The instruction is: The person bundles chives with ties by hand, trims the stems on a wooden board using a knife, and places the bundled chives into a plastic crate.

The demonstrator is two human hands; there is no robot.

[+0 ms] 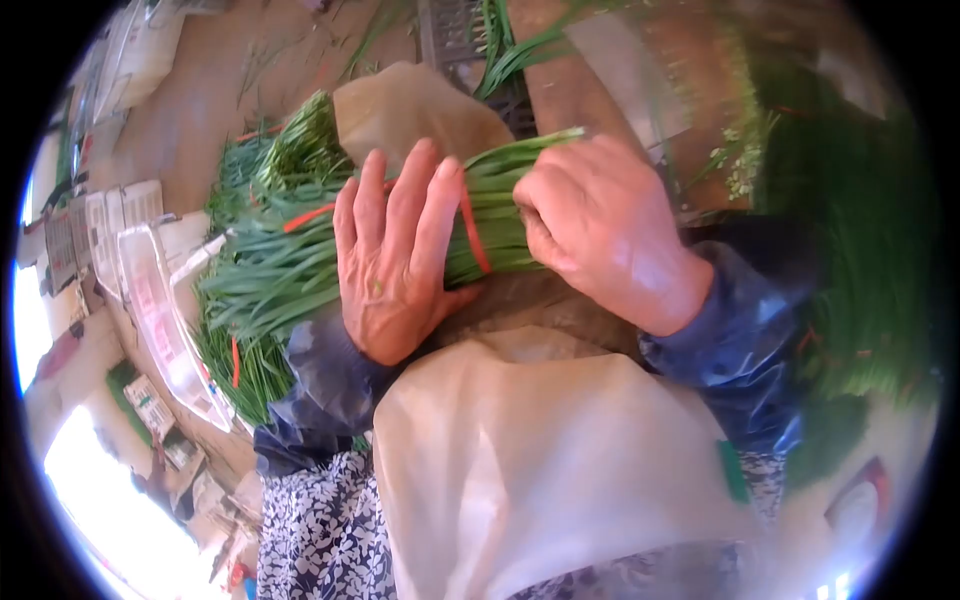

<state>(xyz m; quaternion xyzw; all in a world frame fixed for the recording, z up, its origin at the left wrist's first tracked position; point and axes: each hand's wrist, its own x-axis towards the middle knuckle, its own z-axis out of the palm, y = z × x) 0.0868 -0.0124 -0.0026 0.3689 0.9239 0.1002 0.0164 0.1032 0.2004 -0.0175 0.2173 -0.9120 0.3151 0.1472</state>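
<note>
A bundle of long flat green leaves, like garlic chives (500,225), lies across my lap with a red band (473,228) around it. My left hand (395,255) rests flat on the bundle, fingers stretched out and slightly spread. Close to the cut stalk ends, my right hand (610,225) is closed with its fingers curled in against the stalks. What lies inside that fist is hidden. The leafy ends fan out to the left, past my left hand. A second red strip (308,217) crosses the leaves there.
More green bundles (305,145) lie behind and left. A large pile of greens (850,250) stands at the right. White plastic crates (170,310) line the left side. A pale apron sheet (540,450) covers my lap, and a dark crate (455,35) sits ahead.
</note>
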